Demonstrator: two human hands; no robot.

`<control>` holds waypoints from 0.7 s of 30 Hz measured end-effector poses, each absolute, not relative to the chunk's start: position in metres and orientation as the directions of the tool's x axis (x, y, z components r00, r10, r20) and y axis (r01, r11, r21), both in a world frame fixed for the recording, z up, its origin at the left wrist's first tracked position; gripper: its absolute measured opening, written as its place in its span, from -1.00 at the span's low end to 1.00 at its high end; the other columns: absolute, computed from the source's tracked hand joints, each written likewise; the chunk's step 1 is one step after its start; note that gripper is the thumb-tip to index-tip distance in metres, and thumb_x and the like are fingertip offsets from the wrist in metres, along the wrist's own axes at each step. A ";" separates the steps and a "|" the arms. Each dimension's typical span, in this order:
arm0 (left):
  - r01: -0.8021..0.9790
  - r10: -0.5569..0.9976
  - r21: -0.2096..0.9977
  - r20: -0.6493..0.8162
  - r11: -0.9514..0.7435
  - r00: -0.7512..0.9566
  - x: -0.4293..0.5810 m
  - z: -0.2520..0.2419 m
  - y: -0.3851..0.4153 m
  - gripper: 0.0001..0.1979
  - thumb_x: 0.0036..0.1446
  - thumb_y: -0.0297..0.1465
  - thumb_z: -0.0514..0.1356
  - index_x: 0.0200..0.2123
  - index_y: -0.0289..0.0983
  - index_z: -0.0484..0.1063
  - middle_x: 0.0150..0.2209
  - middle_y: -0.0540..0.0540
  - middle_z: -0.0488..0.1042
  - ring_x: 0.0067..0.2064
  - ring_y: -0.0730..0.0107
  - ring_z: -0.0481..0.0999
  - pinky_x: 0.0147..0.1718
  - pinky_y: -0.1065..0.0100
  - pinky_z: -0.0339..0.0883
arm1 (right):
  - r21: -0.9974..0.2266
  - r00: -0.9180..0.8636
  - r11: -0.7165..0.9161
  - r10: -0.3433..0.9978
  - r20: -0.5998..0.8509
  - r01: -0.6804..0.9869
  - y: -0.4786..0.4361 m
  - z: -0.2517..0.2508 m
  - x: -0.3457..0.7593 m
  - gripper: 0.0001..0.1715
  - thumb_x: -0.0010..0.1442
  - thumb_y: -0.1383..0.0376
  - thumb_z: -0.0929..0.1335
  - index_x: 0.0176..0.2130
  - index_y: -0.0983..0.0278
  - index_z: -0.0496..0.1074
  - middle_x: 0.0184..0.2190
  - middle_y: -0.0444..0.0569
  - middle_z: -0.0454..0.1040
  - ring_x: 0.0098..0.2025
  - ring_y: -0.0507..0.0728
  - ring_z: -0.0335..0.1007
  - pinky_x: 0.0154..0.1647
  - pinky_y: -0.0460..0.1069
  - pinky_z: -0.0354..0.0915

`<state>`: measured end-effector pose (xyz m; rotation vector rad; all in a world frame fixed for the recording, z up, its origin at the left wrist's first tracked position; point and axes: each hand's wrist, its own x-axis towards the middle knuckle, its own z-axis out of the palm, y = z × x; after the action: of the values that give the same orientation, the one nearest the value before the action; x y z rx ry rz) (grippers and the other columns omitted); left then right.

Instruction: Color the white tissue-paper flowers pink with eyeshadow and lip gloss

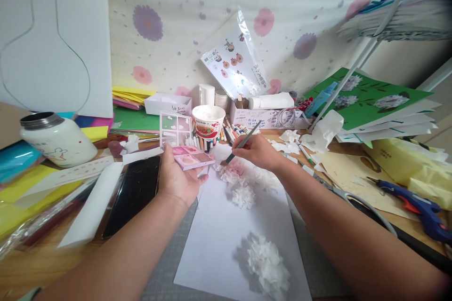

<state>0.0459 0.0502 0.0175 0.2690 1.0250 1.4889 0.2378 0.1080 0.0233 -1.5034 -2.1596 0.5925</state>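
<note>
My left hand holds an open makeup palette with pink pans, its clear lid standing up at the back. In my right hand is a makeup brush, gripped by its thin handle. The brush tip is at the left edge of a ruffled white paper flower tinted pink in the middle. Beside it on a white sheet of paper are more white paper flowers, one of them a small flower. Nearer to me lies a separate white flower.
A black phone and a white jar are on the left. Behind the sheet stand a paper bowl and several markers. To the right lie scissors and a blue glue gun. A grey mat is underneath.
</note>
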 end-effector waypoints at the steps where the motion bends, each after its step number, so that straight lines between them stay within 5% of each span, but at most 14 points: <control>1: -0.678 0.896 0.722 -0.382 0.138 -0.225 0.046 0.017 0.050 -0.44 0.30 0.08 -0.17 -0.07 -0.14 0.43 0.07 -0.22 0.52 0.13 -0.16 0.47 0.19 -0.35 -0.16 | -0.576 -0.302 0.316 0.945 0.124 0.754 0.106 0.024 0.242 -0.74 0.30 0.16 0.37 -0.19 0.34 0.47 -0.31 -0.10 0.51 -0.34 0.04 0.45 -0.29 0.01 0.42; 8: -0.664 0.973 0.742 -0.212 0.098 -0.093 0.049 0.022 0.041 -0.50 0.33 0.01 -0.07 -0.03 -0.17 0.49 0.05 -0.18 0.53 -0.01 -0.03 0.55 -0.01 -0.10 0.32 | -0.650 -0.299 0.321 0.943 0.149 0.689 0.083 0.044 0.273 -0.90 0.05 0.30 0.43 -0.47 0.27 0.50 -0.61 -0.19 0.40 -0.54 0.01 0.27 -0.51 -0.06 0.17; 15: -0.656 0.929 0.684 -0.085 0.318 0.361 0.058 0.018 0.027 -0.36 0.36 0.01 -0.12 0.14 -0.32 0.44 0.04 -0.40 0.55 0.00 -0.21 0.57 -0.05 -0.27 0.38 | -0.802 -0.224 0.420 0.907 0.357 0.425 0.033 0.059 0.309 -0.80 0.18 0.14 0.39 -0.26 0.21 0.53 -0.47 -0.08 0.44 -0.42 0.07 0.34 -0.41 -0.02 0.27; 21: -0.638 0.869 0.632 -0.121 0.440 0.480 0.067 0.008 0.019 -0.37 0.38 -0.03 -0.13 0.07 -0.38 0.49 0.01 -0.38 0.58 -0.09 -0.13 0.62 -0.09 -0.26 0.46 | -0.857 -0.182 0.431 0.901 0.393 0.282 0.018 0.047 0.301 -0.89 0.14 0.28 0.43 -0.26 0.21 0.53 -0.33 -0.04 0.54 -0.33 0.08 0.39 -0.37 -0.02 0.31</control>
<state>0.0673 0.0189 0.0076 0.5572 0.4701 0.9793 0.3005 0.0183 0.0473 -1.0358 -1.7025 0.7897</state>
